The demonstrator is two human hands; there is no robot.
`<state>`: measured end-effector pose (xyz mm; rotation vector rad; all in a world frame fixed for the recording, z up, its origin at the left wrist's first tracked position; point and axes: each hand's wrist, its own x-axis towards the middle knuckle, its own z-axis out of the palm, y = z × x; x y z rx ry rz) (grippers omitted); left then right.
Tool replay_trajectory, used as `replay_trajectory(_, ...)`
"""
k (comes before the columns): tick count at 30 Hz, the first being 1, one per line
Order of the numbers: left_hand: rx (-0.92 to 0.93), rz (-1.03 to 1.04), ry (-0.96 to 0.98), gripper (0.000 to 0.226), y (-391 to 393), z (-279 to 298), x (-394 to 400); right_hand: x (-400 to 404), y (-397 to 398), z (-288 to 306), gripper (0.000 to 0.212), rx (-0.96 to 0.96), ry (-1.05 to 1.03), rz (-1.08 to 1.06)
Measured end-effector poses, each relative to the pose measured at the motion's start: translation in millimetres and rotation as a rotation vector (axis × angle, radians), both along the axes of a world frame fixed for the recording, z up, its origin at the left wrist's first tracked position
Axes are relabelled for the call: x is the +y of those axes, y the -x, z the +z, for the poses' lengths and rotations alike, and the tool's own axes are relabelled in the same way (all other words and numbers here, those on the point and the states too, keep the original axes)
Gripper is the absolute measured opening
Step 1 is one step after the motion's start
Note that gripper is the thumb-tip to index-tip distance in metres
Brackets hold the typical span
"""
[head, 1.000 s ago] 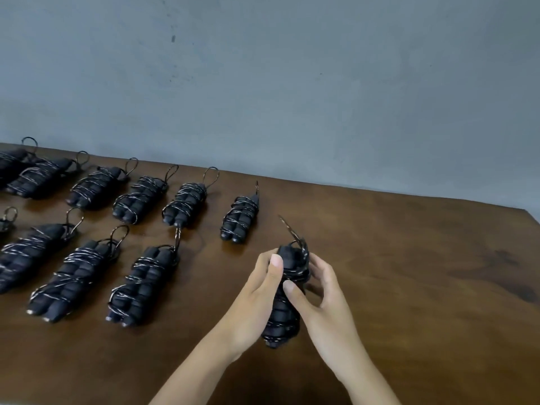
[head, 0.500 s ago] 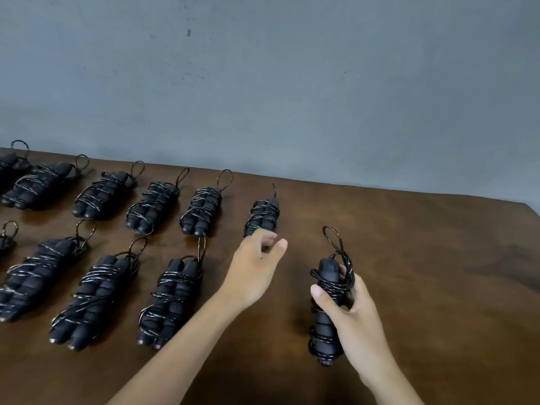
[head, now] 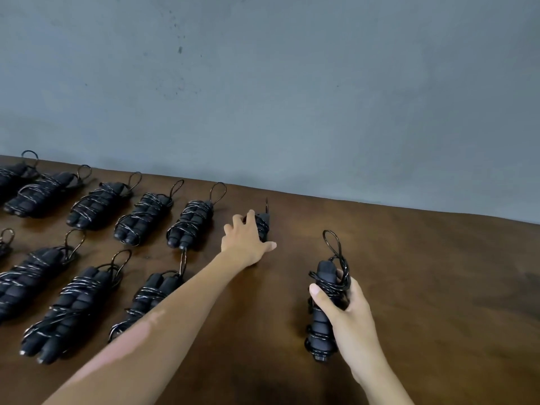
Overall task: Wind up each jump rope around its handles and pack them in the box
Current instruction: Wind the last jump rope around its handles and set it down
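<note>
Nearest, the right hand (head: pixel 349 311) grips one wound jump rope (head: pixel 324 311), thumb and fingers curled round its black foam handles, holding it upright above the desk (head: pixel 423 287) towards the near right part; a cord loop stands up from its top.

To the left, along the desk's near side, a row of wound ropes lies flat: three full bundles, the rightmost (head: pixel 149 299) partly under the left forearm, plus a sliver of a fourth (head: pixel 5 242) at the left edge of the view.

Farther back, the left hand (head: pixel 245 239) reaches to the last bundle (head: pixel 263 226) in the far row, fingers spread over it and touching it; whether they have closed round it is hard to tell, since the hand hides most of it.

That far row runs along the desk's back edge by the grey wall (head: pixel 263 97): six bundles counted, including the one under the hand. That makes eleven ropes in sight.
</note>
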<state>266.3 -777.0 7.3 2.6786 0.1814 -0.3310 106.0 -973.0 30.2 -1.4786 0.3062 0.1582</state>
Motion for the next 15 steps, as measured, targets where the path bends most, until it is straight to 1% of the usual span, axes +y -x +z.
replay_trajectory(2, -0.003, 0.014, -0.068, 0.108, -6, -6, -4, -8, -6, -6, 0.030, -0.013, 0.023, 0.005)
replay_trajectory(3, -0.011, 0.027, -0.083, 0.105, -7, -8, -4, -11, -7, -8, 0.031, -0.008, 0.013, 0.007)
replay_trajectory(5, -0.034, 0.058, -0.066, 0.093, -10, -10, -4, -18, -10, -11, 0.029, 0.025, -0.057, 0.018)
replay_trajectory(7, -0.033, 0.093, -0.011, 0.084, -11, -11, -2, -23, -13, -12, 0.029, 0.046, -0.082, 0.029)
replay_trajectory(9, -0.002, 0.160, 0.101, 0.083, -10, -11, 3, -27, -16, -12, 0.029, 0.054, -0.099, 0.039)
replay_trajectory(12, 0.045, 0.280, 0.364, 0.086, 1, -13, 12, -27, -21, -10, 0.028, 0.055, -0.095, 0.063)
replay_trajectory(15, 0.091, 0.373, 0.641, 0.086, 21, -7, 19, -21, -28, -12, 0.027, 0.002, -0.007, 0.071)
